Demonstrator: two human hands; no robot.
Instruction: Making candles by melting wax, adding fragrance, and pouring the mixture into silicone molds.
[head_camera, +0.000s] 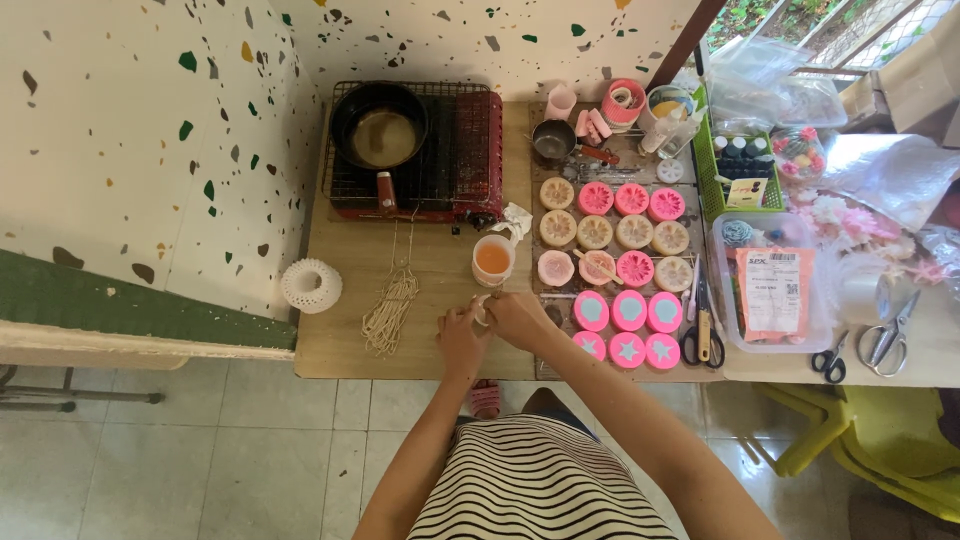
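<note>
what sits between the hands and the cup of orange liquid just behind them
Nothing visible. Both hands, left hand and right hand, close on a small pale object on the wooden table; the translucent plastic cup of orange liquid stands just beyond, bare tabletop between.

View: I have one camera, worn on the head.
Facing: I look steeply down over the striped top onto the table (330, 350), toward the speckled wall (120, 120).
Distance: about arm's length; hands sit near centre, low in frame.
Coverage: whole table, floor below, window corner upper right.
Shared: no second view.
</note>
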